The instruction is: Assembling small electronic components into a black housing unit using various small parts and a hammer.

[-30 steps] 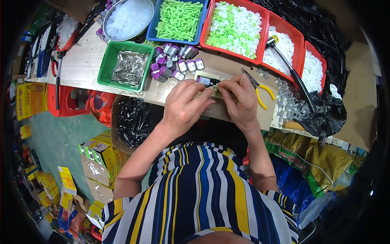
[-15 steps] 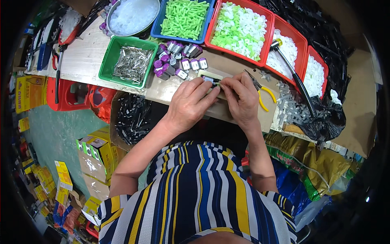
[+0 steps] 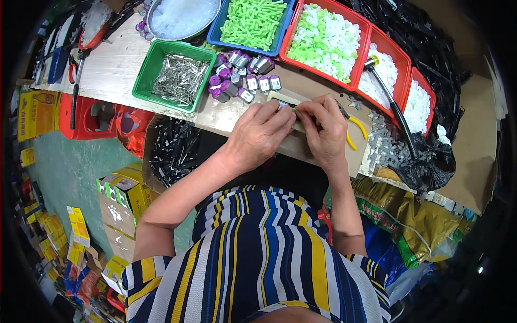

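Note:
Both my hands meet over a cream-coloured block (image 3: 276, 96) on the cardboard-covered bench. My left hand (image 3: 257, 133) is closed, its thumb and fingertips pressed on a small dark part with a pale patch in the block, mostly hidden by the fingers. Beside it, my right hand (image 3: 326, 129) pinches at the same spot; what lies between its fingertips is too small to make out. Just beyond my left hand lie several grey blocks with purple ends (image 3: 231, 87). Pliers with yellow handles (image 3: 356, 129) rest right of my right hand, partly behind it.
Along the back stand a green tray of metal pins (image 3: 141, 89), a blue tray of green plastic pieces (image 3: 253, 13) and red trays of white and green pieces (image 3: 355, 81). A hammer (image 3: 397, 110) leans across a red tray. Below the bench sits a box of black parts (image 3: 175, 153).
The whole view has shifted slightly. My hands stay together at the block; my right fingers have curled a little and the green bit at the fingertips now barely shows.

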Available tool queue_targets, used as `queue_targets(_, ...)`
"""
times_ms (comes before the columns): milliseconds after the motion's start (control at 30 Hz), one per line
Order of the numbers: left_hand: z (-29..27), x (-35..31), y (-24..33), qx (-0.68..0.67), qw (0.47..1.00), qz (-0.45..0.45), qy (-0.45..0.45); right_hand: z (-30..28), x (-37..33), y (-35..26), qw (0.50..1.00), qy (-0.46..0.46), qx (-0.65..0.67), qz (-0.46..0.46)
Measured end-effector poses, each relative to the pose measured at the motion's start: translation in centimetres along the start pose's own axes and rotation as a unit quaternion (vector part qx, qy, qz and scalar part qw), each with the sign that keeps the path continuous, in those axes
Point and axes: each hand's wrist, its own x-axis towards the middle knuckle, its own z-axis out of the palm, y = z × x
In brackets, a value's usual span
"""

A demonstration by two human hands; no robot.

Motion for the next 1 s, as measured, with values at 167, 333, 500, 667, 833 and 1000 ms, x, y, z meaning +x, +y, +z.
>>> queue_targets(167,0.2,0.2,0.1,0.016,0.999,0.023,-0.026,-1.1,0.6,-0.4,0.996,-0.043,0.029,0.073)
queue_targets(333,0.1,0.5,0.4,0.001,1.0,0.018,-0.01,-4.9,0.7,0.5,0.993,0.04,0.068,0.089)
queue_targets(500,-0.3,0.6,0.4,-0.028,1.0,0.011,-0.007,-9.8,0.0,2.9,0.984,0.111,-0.072,0.116)
queue_targets(667,-1.9,0.6,0.1,-0.07,0.997,-0.02,0.008,-11.1,1.6,3.3,0.973,0.094,-0.189,0.093)
queue_targets(833,-7.1,0.9,-2.4,0.021,0.991,-0.112,0.069,-10.8,5.1,4.9,0.967,0.019,-0.252,0.029)
queue_targets(1000,-11.1,-0.3,-7.3,0.117,0.972,-0.205,-0.005,-10.4,7.5,6.2,0.957,-0.097,-0.273,0.017)
